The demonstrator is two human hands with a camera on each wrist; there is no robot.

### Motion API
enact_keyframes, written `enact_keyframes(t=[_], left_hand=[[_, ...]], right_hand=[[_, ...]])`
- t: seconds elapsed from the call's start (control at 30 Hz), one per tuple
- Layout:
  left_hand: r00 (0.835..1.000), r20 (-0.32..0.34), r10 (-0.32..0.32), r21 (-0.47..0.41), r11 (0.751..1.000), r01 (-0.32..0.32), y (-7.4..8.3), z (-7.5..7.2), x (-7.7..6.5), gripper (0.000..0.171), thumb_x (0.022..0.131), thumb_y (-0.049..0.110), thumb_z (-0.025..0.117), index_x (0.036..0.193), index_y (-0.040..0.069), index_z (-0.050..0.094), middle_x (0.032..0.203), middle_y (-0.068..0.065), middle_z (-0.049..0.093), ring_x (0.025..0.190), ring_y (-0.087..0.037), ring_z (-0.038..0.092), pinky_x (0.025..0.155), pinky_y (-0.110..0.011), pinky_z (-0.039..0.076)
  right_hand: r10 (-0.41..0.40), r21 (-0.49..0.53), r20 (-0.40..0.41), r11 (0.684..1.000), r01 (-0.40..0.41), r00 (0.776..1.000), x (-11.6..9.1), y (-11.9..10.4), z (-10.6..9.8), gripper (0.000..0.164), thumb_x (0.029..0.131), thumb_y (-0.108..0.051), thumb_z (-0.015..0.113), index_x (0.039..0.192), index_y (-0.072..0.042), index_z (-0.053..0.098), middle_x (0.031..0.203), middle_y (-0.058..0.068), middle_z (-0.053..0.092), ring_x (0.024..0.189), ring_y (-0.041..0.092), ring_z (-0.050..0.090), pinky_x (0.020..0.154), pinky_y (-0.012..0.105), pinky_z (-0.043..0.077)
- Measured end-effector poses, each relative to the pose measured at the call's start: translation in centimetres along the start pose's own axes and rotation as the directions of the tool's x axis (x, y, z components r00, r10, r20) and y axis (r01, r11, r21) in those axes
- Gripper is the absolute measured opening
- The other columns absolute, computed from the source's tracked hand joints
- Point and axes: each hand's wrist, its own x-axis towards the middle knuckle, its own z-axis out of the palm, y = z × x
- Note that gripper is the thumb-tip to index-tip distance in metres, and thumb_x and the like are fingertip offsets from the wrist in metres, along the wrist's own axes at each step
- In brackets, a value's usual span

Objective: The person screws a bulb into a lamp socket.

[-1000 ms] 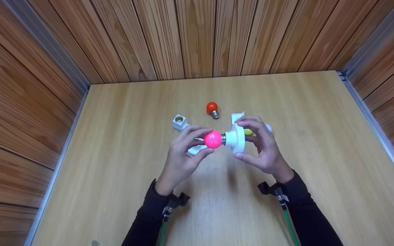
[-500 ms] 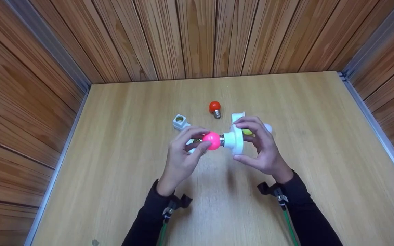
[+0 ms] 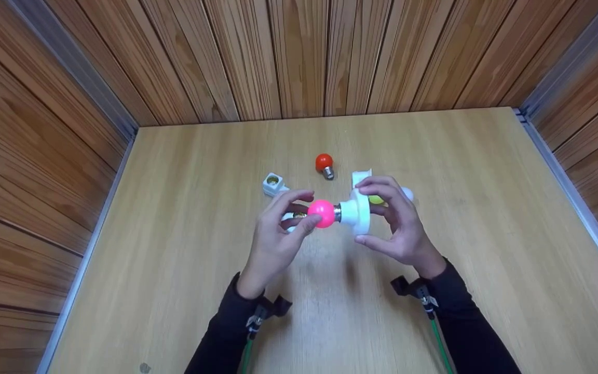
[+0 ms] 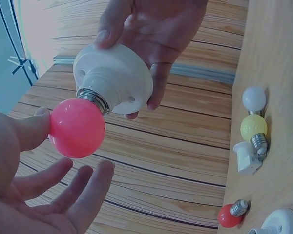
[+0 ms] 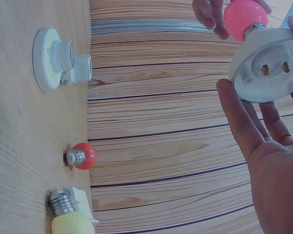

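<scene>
Just left of the middle of the frame, a square socket lies on the table. Below it, the left hand has its thumb on the pink bulb, the other fingers spread loosely and, in the left wrist view, apart from it; a round socket shows partly behind them. The bulb sits at the frame's center, its metal thread partly visible at the mouth of the held socket. A red bulb lies toward upper center. Right of that come a white fitting and a yellow bulb. The right hand, right of center, grips the held socket's rim between thumb and fingers; behind it is a white bulb.
</scene>
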Motion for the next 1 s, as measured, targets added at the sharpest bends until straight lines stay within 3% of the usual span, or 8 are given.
enact_keyframes(t=[0.27,1.0], left_hand=[[1.000,0.023,0.017,-0.003,1.000,-0.017,0.10,-0.03,0.00,0.036,0.097,0.020,0.079,0.130,0.010,0.070,0.124,-0.009,0.074,0.100,-0.019,0.075,0.085,-0.032,0.068],[0.996,0.034,0.084,-0.090,0.993,-0.081,0.09,0.00,-0.12,0.041,0.094,0.012,0.080,0.130,-0.003,0.068,0.128,-0.013,0.069,0.111,-0.021,0.073,0.099,-0.032,0.065]], right_hand=[[0.006,-0.004,0.005,1.000,-0.006,1.000,0.04,-0.04,-0.01,0.073,0.069,0.012,0.083,0.136,0.012,0.053,0.145,0.005,0.052,0.133,0.022,0.056,0.100,0.028,0.064],[-0.010,0.020,0.000,1.000,0.010,1.000,0.04,0.10,-0.02,0.076,0.065,0.018,0.081,0.135,0.013,0.053,0.144,0.003,0.053,0.134,0.022,0.057,0.098,0.028,0.065]])
